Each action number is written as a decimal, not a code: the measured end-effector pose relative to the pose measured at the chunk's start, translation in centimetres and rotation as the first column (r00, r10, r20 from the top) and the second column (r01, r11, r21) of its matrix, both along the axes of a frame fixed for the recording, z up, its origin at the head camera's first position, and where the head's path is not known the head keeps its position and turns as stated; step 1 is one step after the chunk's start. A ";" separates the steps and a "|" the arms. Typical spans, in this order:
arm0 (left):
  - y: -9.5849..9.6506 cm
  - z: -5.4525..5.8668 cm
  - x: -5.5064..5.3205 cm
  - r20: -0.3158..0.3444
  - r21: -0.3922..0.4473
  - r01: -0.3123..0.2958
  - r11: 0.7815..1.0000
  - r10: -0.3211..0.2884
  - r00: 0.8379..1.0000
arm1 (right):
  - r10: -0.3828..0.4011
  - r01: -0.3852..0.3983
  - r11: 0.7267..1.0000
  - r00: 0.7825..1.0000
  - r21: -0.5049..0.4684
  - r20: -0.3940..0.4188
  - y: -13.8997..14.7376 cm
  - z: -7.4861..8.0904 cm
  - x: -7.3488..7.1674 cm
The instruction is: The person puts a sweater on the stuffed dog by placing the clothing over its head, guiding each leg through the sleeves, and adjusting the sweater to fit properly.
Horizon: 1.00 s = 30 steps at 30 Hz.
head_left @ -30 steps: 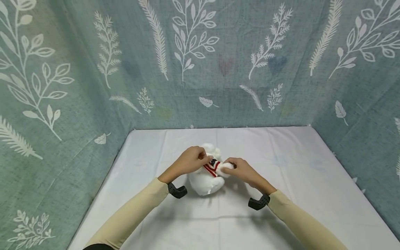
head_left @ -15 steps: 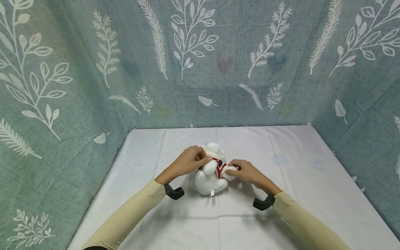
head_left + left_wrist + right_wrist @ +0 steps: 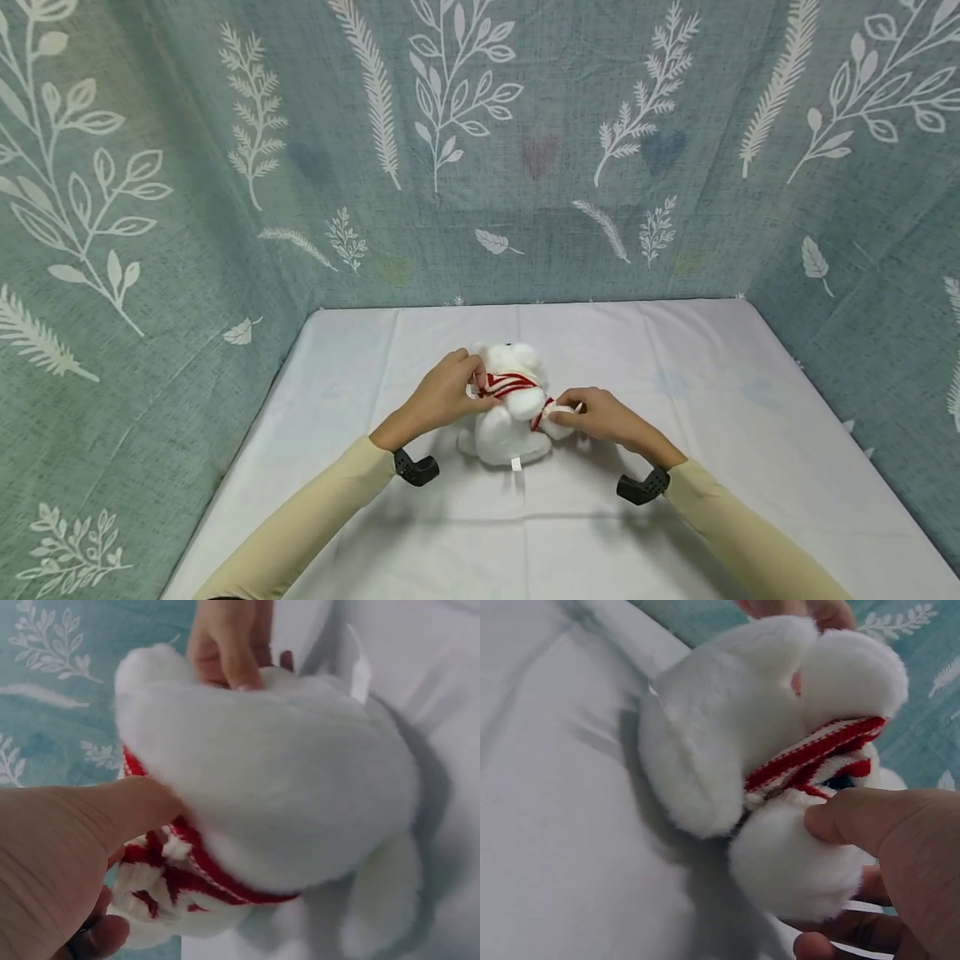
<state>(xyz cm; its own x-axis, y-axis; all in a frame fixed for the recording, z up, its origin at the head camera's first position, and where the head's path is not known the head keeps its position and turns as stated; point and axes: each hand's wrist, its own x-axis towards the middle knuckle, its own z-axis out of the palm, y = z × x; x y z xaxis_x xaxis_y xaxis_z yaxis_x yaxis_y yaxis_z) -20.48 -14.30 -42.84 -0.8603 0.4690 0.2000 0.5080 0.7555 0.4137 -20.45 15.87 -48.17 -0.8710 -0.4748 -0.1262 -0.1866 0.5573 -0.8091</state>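
Note:
A white plush toy [image 3: 501, 437] in a red-and-white striped knitted garment [image 3: 508, 384] sits on the white cloth, between both hands. My left hand [image 3: 444, 392] grips it at its left side. In the left wrist view, the thumb lies on white fur at the garment's edge, and the fingers curl by the red-patterned knit [image 3: 184, 874]. On the opposite side, my right hand [image 3: 600, 414] holds a rounded white paw [image 3: 791, 859] between thumb and fingers. A small white tag [image 3: 516, 464] hangs low on the toy. Most of its face is hidden.
White cloth [image 3: 420, 542] with creases covers the table. Blue-green fabric [image 3: 480, 167] printed with white leaves rises at the back and on both sides. A dark device sits on each wrist [image 3: 416, 468].
The plush toy has turned between the hands, bringing a paw and the tag into view. My right hand has moved slightly right with its paw; the left stays at the toy's left side.

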 end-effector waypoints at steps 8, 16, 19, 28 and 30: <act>0.4 -0.6 0.3 -0.085 -0.059 -0.081 0.995 0.076 0.993 | -0.039 0.021 0.993 0.986 -0.117 -0.161 0.4 1.8 -0.1; 1.2 -1.4 0.2 -0.094 -0.058 -0.106 0.993 0.101 0.990 | 0.083 -0.182 0.951 0.930 -0.251 -0.358 -1.5 3.3 0.3; 1.5 -1.5 0.0 -0.102 -0.028 -0.073 0.997 0.070 0.992 | 0.082 -0.189 0.954 0.910 -0.231 -0.407 -2.4 3.5 0.3; 1.8 -1.0 0.3 -0.079 0.191 0.016 0.981 -0.001 0.997 | -0.026 -0.056 0.984 0.894 -0.168 -0.448 -4.8 4.4 0.1; 1.9 -0.8 0.4 -0.082 0.216 0.025 0.976 -0.007 0.997 | -0.038 -0.046 0.984 0.887 -0.170 -0.460 -5.3 4.5 -0.1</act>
